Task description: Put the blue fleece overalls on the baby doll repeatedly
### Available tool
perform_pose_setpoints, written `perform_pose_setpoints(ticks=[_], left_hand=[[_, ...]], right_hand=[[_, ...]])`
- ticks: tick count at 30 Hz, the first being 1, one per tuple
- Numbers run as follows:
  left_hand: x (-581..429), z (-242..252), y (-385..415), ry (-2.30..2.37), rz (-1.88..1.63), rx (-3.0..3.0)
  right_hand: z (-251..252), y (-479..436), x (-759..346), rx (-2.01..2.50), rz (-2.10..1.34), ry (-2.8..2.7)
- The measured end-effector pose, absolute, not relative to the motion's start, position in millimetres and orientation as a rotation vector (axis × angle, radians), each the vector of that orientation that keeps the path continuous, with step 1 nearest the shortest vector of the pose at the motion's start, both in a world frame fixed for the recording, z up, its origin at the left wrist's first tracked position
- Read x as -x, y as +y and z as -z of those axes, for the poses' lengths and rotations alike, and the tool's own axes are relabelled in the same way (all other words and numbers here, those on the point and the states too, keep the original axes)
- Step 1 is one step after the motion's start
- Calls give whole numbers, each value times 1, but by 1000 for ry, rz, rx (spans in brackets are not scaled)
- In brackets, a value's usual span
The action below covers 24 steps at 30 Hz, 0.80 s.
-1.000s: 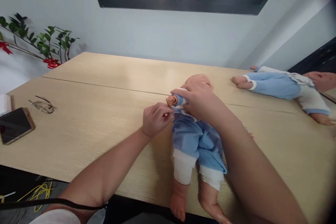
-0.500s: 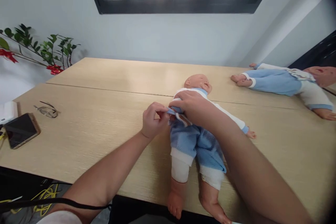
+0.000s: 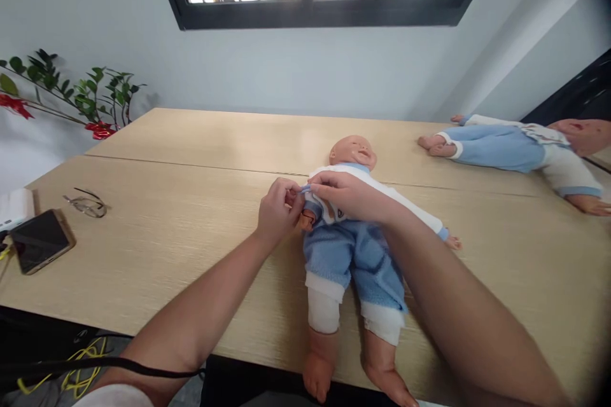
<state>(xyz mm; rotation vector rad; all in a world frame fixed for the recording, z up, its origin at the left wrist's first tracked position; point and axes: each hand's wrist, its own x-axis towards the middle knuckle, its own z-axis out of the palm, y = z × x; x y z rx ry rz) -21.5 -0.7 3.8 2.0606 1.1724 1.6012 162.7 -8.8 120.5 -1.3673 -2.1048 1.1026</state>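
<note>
A baby doll lies on its back at the front of a wooden table, dressed in a white top and blue trousers, its feet past the table edge. My left hand is closed in a pinch on the blue cuff of the doll's near sleeve. My right hand rests on the doll's chest, fingers pinched on the same cuff. The doll's small hand shows just under my left fingers.
A second doll in the same clothes lies at the back right. At the left edge are a phone, a pair of glasses and a white object. A plant with red flowers stands behind. Yellow cable lies below.
The doll's sleeved arm has come down from near its head to its side. Both my hands moved with the cuff and now pinch it together. The view shifted slightly.
</note>
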Motion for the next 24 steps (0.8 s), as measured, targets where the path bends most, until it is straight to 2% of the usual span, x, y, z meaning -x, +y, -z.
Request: perform_pose_setpoints(ticks=[7,15,17,22,24], left_hand=[[27,-14,1,1257,-1392,-2078],[47,-7,18,921,-1053,-1830],[47,-5,19,954,-1092,-1862],[39,-7,16,1335,-1547,-2021],[37,-9,16,1429,-1604,-2029]], right_hand=[[-115,-6,-169,1444,-1012,-2022],[-110,-3,-165,1507,-943,-2028],[-108,-3,-164,1506,-968,-1994],[-108,-6,-159,1507,-1072,-1965],[-108,-7,-156,1499,-1086,-1956]])
